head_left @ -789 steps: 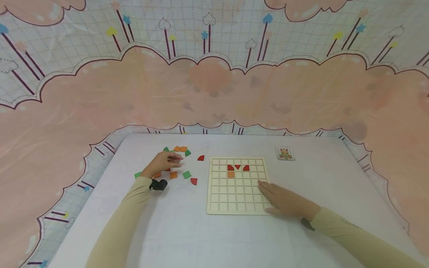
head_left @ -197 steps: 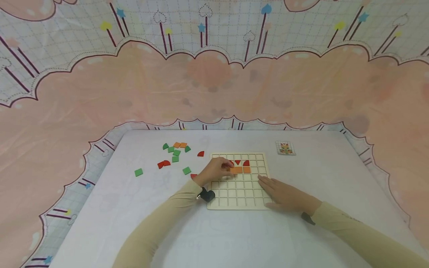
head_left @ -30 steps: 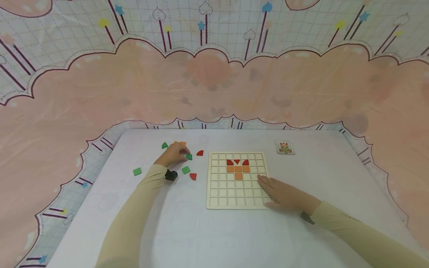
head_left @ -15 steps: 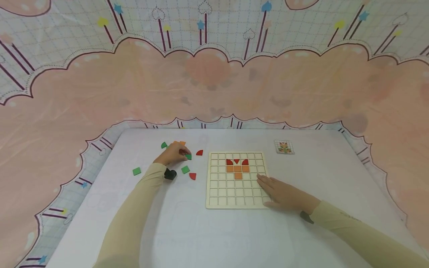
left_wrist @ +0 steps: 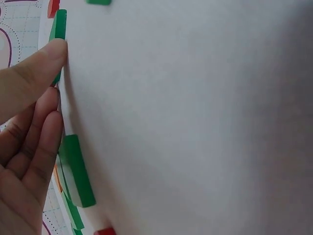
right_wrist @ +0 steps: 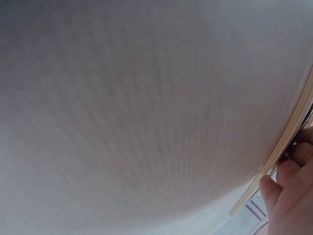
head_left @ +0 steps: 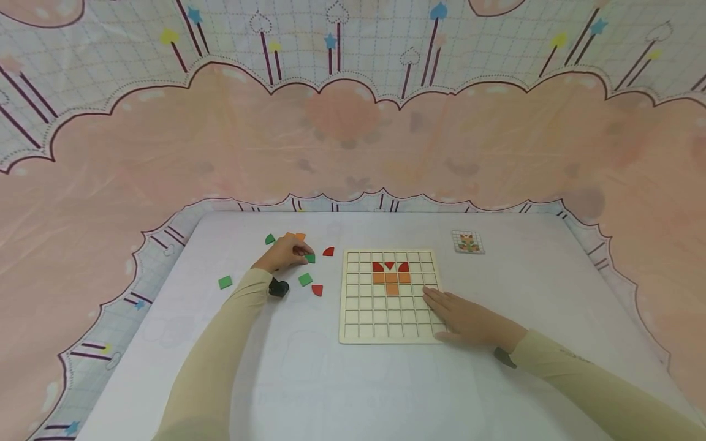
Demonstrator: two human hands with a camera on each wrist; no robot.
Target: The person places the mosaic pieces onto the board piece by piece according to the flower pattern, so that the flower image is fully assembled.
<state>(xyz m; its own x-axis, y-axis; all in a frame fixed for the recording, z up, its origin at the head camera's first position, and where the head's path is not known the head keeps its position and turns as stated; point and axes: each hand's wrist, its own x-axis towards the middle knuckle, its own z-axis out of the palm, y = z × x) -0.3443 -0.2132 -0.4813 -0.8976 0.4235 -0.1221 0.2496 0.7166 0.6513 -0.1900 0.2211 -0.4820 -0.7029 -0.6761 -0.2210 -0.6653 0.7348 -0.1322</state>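
My left hand is among the loose tiles left of the board and pinches a green quarter-circle tile. In the left wrist view the thumb presses on the near face of that tile, its fingers partly hidden behind. My right hand lies with extended fingers on the right edge of a pale wooden grid board. On the board are two red quarter circles with a red triangle between them. Below them sit a row of orange squares and a single orange square.
Loose tiles around the left hand include a green square, another green square, a red quarter circle and a red piece. A small pattern card lies at the back right of the white table.
Since the oldest frame, several orange squares have been added to the board. The left hand has gone from the board back to the tiles and taken a green one. The right hand stays put.
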